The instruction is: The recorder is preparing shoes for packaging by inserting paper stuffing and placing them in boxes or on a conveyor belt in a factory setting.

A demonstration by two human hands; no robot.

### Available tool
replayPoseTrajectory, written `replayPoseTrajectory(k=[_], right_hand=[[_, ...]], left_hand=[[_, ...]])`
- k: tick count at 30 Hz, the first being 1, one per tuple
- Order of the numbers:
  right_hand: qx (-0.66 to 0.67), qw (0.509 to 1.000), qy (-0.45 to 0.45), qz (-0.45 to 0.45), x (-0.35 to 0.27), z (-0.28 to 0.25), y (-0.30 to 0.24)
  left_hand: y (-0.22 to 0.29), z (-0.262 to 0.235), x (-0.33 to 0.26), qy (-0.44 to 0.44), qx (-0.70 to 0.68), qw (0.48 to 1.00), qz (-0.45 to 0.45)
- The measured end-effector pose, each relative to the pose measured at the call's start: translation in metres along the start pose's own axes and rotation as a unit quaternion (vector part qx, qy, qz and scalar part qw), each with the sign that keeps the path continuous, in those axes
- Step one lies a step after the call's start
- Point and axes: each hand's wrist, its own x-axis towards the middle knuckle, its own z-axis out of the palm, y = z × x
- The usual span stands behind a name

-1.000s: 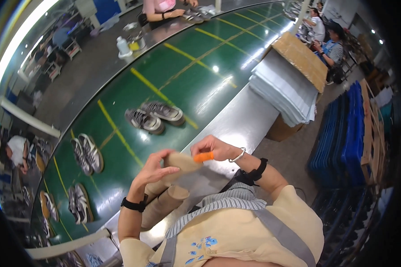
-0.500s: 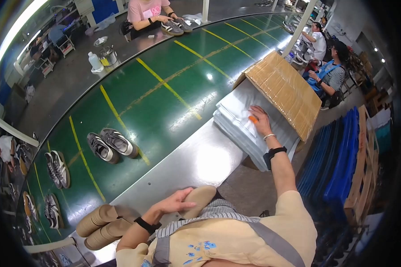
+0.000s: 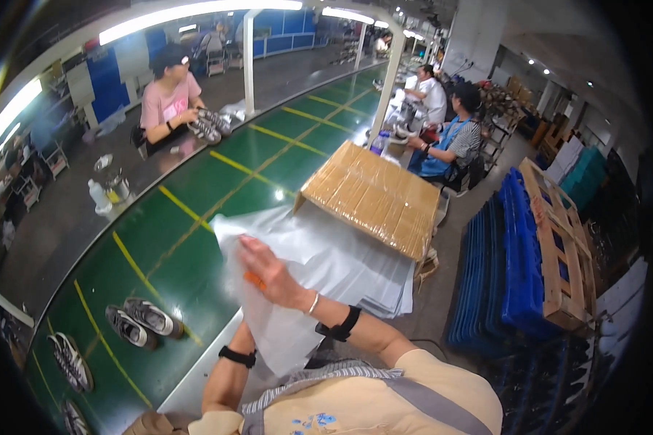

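Where shoes (image 3: 139, 322) lie, green conveyor belt (image 3: 196, 254)

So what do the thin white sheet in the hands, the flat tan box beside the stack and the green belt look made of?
Thin white sheet: likely tissue paper or soft film, translucent, creased, drooping. Flat tan box: probably cardboard, ribbed, under glossy wrap. Green belt: seemingly smooth rubber or plastic, mirroring lamps. The right hand pinches the sheet; the left hand is hidden behind it.

left hand (image 3: 248, 330) hidden behind white sheet (image 3: 283, 319), orange item (image 3: 253, 279) mostly covered by right hand (image 3: 268, 272), its kind unclear
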Motion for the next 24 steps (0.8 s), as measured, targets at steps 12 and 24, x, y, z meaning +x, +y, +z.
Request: replayPoseTrajectory(k=[12, 24], right_hand=[[-0.086, 0.996, 0.025, -0.002, 0.093, -0.046, 0.014], [0.275, 0.902, 0.261, 0.206, 0.025, 0.000, -0.074]], left_hand=[[0.067, 0.034, -0.048, -0.439, -0.007, 0.899, 0.000], [0.137, -0.042, 0.001, 0.116, -0.563, 0.814, -0.080]])
